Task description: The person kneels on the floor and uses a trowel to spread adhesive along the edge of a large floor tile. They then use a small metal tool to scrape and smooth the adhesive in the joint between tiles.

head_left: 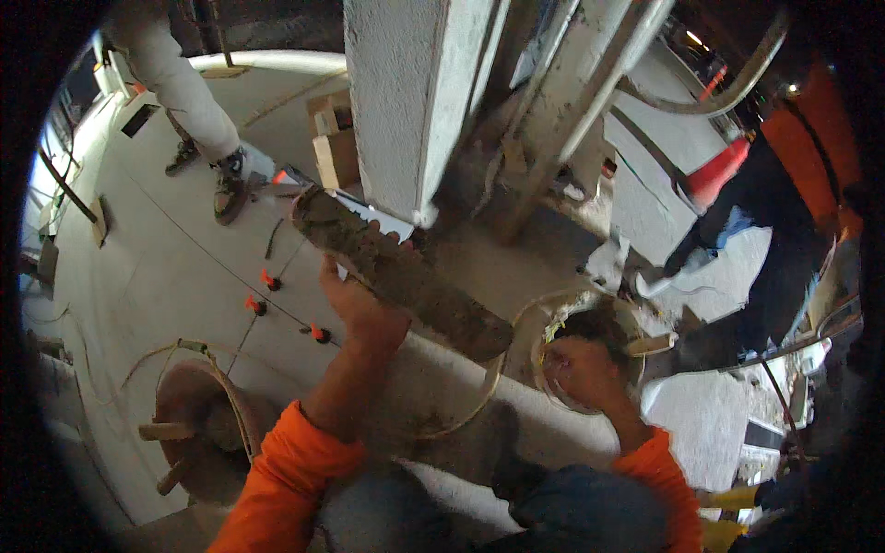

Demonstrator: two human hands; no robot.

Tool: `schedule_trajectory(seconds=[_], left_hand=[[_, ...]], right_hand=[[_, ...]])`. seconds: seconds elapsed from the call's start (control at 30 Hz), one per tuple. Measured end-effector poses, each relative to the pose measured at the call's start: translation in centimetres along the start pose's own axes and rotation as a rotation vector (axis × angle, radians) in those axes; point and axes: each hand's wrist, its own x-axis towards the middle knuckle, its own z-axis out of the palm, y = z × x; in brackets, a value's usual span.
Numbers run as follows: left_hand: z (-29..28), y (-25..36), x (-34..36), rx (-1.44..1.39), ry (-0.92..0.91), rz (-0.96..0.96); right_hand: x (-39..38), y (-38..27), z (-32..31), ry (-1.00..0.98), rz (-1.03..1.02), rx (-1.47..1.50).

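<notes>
My left hand (pixel 367 309) grips a long narrow strip (pixel 415 286) from below, its fingers curled over the far edge. Grey-brown mortar coats the strip's upper face, and it slants from upper left down to the right. At its lower right end stands a bucket (pixel 542 380) with mortar inside and a wire handle (pixel 495 382) swung to the left. Over the bucket's mouth, my right hand (pixel 588 373) is closed and slightly blurred. Whatever its fingers hold is hidden. A short handle-like piece (pixel 651 345) juts past the bucket's right rim.
A second bucket (pixel 175 392) with wooden handles stands at lower left. Several orange tile-levelling caps (pixel 269 280) dot the pale floor joints. A white pillar (pixel 392 92) rises ahead, beside a cardboard box (pixel 337 158). People stand at far left (pixel 189 97) and right (pixel 784 249), near a red-and-white cone (pixel 717 175).
</notes>
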Motion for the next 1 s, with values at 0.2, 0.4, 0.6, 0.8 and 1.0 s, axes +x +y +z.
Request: schedule_trajectory(seconds=[0.2, 0.4, 0.6, 0.8, 1.0], left_hand=[[4.8, -0.8, 5.4, -0.101, -0.246, 0.026], [8.0, -0.7, 5.9, -0.067, -0.174, 0.131], [0.8, 0.6, 2.2, -0.042, 0.062, 0.327], [-11.4, -5.0, -4.9, -0.098, 0.337, 0.374], [-20.0, -8.9, -6.8, -0.219, 0.631, 0.452]], right_hand=[[9.3, -7.1, 2.8, 0.083, -0.022, 1.39], [13.9, -7.1, 1.6, 0.323, -0.205, 1.793], [17.9, -0.5, 3.3, 0.375, -0.332, 1.866], [21.4, 0.1, 11.0, 0.388, -0.034, 1.874], [23.3, -1.6, 18.0, 0.323, 0.373, 1.884]])
